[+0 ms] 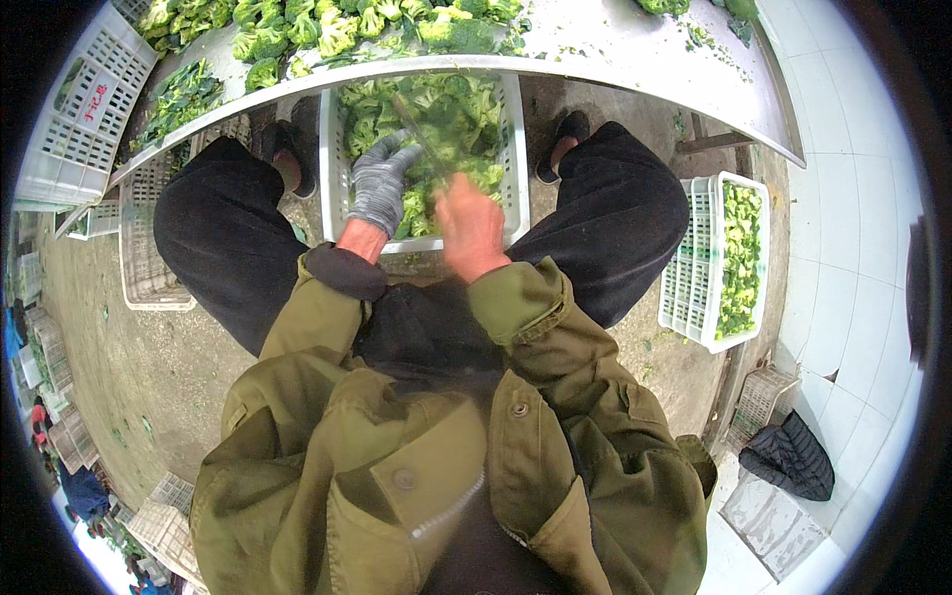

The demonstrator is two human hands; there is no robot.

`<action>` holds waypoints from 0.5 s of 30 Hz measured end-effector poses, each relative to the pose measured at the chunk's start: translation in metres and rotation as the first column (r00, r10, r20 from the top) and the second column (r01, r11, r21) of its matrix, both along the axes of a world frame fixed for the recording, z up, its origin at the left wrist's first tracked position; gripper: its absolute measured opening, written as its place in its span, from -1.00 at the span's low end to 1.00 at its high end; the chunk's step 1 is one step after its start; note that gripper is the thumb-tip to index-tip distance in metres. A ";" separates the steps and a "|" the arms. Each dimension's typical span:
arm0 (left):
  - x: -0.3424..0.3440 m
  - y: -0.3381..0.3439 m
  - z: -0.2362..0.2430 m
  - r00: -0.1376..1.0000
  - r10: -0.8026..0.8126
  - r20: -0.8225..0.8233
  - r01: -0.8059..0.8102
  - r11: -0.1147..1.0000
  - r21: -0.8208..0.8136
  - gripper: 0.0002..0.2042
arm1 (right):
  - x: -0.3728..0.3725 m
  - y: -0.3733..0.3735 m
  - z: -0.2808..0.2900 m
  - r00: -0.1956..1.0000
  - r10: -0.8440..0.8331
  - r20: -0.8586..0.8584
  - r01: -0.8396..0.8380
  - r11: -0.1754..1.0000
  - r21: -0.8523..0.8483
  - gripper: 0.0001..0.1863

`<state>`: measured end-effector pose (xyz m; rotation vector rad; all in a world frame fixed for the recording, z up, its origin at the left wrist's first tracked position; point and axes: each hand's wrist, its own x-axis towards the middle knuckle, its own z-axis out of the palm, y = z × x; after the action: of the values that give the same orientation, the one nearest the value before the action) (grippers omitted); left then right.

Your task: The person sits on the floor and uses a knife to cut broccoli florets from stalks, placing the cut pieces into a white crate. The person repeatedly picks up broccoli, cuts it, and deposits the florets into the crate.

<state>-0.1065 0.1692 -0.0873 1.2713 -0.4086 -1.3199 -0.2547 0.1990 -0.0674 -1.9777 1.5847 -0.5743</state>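
Note:
A white plastic crate full of cut broccoli stands between my knees, partly under the table edge. My left hand, in a grey knit glove, is over the crate's left half. Its fingers curl around a piece of broccoli, which the hand mostly hides. My bare right hand is closed over the near right part of the crate and smeared by motion. From it a blurred knife points up and to the left, its blade passing close by the gloved fingertips.
Ahead is a metal table heaped with broccoli florets. Another white crate with green pieces stands on the right by the tiled wall. A perforated crate is at upper left; a dark jacket lies at lower right.

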 end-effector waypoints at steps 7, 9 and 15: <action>0.001 0.001 -0.009 0.989 -0.004 0.146 -0.001 0.999 0.035 -0.64 | -0.001 -0.002 -0.016 0.979 0.029 0.204 -0.035 0.999 0.028 -0.73; 0.005 0.002 -0.015 0.997 -0.029 0.073 0.026 0.999 0.047 -0.66 | -0.001 -0.001 -0.021 0.980 -0.007 0.198 -0.002 0.999 0.045 -0.73; 0.016 0.002 -0.017 0.957 0.020 -0.290 -0.022 1.000 -0.002 -0.77 | -0.006 -0.004 -0.030 0.958 -0.105 0.268 0.083 0.992 0.092 -0.70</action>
<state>-0.0901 0.1714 -0.1043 1.0535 -0.1907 -1.4603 -0.2609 0.1952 -0.0978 -1.6889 1.5105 -0.7735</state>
